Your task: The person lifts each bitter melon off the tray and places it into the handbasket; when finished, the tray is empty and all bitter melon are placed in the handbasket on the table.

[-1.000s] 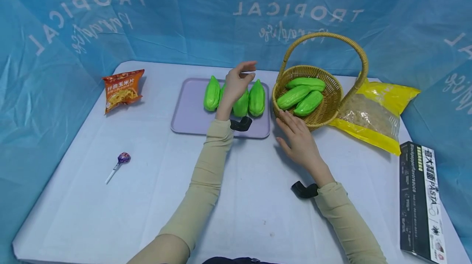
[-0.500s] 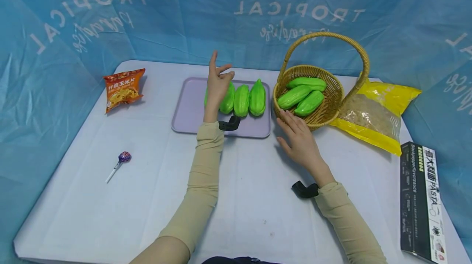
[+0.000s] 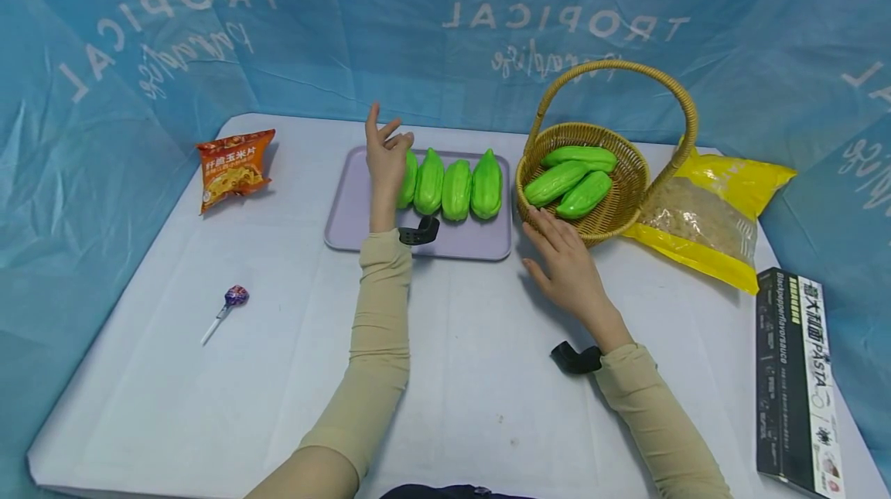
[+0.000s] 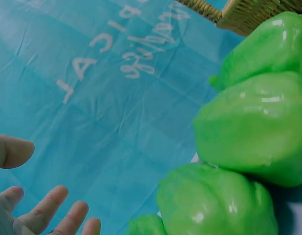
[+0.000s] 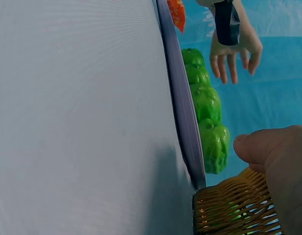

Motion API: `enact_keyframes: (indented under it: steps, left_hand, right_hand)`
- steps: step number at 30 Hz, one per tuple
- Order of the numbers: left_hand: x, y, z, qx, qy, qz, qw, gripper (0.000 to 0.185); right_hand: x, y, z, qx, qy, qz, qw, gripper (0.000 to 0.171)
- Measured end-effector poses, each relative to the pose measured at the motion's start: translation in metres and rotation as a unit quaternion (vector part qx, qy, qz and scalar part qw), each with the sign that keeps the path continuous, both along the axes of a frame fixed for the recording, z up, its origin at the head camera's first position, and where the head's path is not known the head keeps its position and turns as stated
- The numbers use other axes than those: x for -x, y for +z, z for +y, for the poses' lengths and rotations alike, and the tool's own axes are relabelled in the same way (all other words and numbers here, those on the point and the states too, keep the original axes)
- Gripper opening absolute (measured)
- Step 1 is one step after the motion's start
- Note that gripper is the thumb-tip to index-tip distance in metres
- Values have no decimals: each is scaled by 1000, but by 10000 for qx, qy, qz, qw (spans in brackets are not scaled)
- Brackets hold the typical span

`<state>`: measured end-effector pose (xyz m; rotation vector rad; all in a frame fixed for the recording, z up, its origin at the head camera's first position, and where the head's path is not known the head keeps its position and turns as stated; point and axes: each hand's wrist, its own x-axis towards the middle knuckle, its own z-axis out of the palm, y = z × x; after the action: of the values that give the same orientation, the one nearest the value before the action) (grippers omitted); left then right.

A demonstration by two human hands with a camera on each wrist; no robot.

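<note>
On the near half of the white worktop [image 3: 278, 375] two beige sleeves reach forward, each with a black wrist strap. The right hand [image 3: 565, 263] lies at about two o'clock from the near edge, fingers straight and relaxed, grasping nothing, its fingertips touching the near-left wall of the wicker basket [image 3: 616, 209]. In the right wrist view the thumb sits right against the woven rim. Three green gourds [image 3: 572, 178] lie inside that basket, under its tall hoop handle.

Out at nine o'clock a purple lollipop [image 3: 233, 299] lies alone, well apart from both hands. Far right, at four o'clock, a black pasta box [image 3: 797, 375] runs along the worktop edge.

Moving farther out, at twelve o'clock, the lilac tray [image 3: 355, 209] carries a row of four green gourds [image 3: 455, 188] standing side by side. The left hand [image 3: 384, 158] is raised over the tray's left part, fingers spread and loose, released, holding nothing; it hides part of the leftmost gourd, and I cannot tell if it touches it. The left wrist view shows bare fingertips against the blue backdrop, gourds just beside.

Beyond, an orange snack packet [image 3: 233, 168] sits at eleven o'clock, and a yellow bag [image 3: 710, 217] lies just behind the basket at two o'clock.
</note>
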<state>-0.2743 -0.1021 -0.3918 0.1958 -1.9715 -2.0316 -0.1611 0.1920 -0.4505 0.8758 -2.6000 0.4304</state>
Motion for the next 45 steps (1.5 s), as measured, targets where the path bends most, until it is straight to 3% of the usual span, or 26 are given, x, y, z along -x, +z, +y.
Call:
enact_keyframes:
  steps: [9, 16, 24, 45]
  left_hand:
    - [1, -9, -10, 260, 247, -527, 9980, 72]
    - [1, -12, -15, 543, 76, -981, 9937, 74]
    - [3, -12, -19, 1011, -77, -1560, 9825, 74]
    - [2, -21, -22, 1602, -273, -1840, 9694, 61]
  right_hand:
    - [0, 0, 0, -33, 11, -19, 10000, 57]
    - [-1, 0, 0, -43, -27, -35, 10000, 57]
    - [-1, -1, 1, -39, -22, -22, 10000, 57]
    - [0, 0, 0, -13, 41, 32, 10000, 57]
